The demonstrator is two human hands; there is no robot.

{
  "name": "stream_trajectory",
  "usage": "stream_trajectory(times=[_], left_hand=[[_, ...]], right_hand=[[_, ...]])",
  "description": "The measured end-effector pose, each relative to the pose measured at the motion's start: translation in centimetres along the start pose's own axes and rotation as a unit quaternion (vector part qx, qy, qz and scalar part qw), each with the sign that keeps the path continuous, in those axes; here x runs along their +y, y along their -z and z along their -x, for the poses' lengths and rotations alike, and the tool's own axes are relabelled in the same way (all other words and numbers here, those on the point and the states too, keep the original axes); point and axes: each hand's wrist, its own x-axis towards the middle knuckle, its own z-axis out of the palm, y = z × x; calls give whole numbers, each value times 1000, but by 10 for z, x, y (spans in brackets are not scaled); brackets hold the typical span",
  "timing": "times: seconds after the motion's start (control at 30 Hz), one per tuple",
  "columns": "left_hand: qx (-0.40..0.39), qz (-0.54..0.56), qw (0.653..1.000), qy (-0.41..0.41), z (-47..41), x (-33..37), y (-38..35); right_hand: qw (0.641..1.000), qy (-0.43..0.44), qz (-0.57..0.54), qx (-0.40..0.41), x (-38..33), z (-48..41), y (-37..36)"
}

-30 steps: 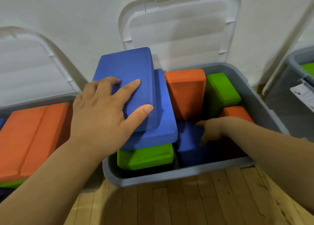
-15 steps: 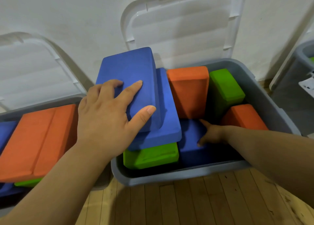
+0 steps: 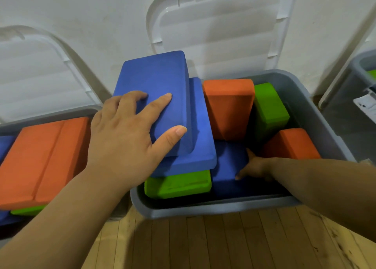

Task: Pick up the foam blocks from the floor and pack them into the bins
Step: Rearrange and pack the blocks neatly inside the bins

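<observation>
The grey middle bin (image 3: 203,209) holds several foam blocks. A tilted blue block (image 3: 158,75) lies on top of a second blue block (image 3: 203,126), which rests on a green block (image 3: 179,184). My left hand (image 3: 122,134) lies flat on the top blue block's near corner, fingers spread. My right hand (image 3: 256,167) reaches deep into the bin and touches a low blue block (image 3: 227,161) with relaxed fingers. Behind it stand an orange block (image 3: 227,106) and a green block (image 3: 268,106); another orange block (image 3: 293,142) lies at the right.
The middle bin's clear lid (image 3: 219,24) leans open against the white wall. A left bin (image 3: 50,117) holds orange blocks (image 3: 40,157) over green and blue ones. A third bin (image 3: 345,116) stands at the right. Wooden floor (image 3: 223,244) runs along the front.
My right hand has slid a little lower and nearer on the low blue block. My left hand stays on the top blue block. The view has shifted slightly.
</observation>
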Motion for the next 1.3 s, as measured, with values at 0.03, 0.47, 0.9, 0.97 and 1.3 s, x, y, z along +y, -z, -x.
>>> stream_trajectory(times=[0.03,0.47,0.9,0.97,1.3], left_hand=[[1,2,1000,0,-1,-1,0],[10,7,1000,9,-5,-3,-5],[11,19,1000,1,-6,-5,-5],[11,22,1000,2,-8,-8,-5],[16,11,1000,-5,-8,-4,-7]], right_hand=[[1000,-17,4,6,4,0,-2],[995,-56,54,64,14,-8,-8],[998,-41,35,30,14,-10,-4],[996,-57,49,50,14,-12,-5],[994,-66,58,58,26,-22,-8]])
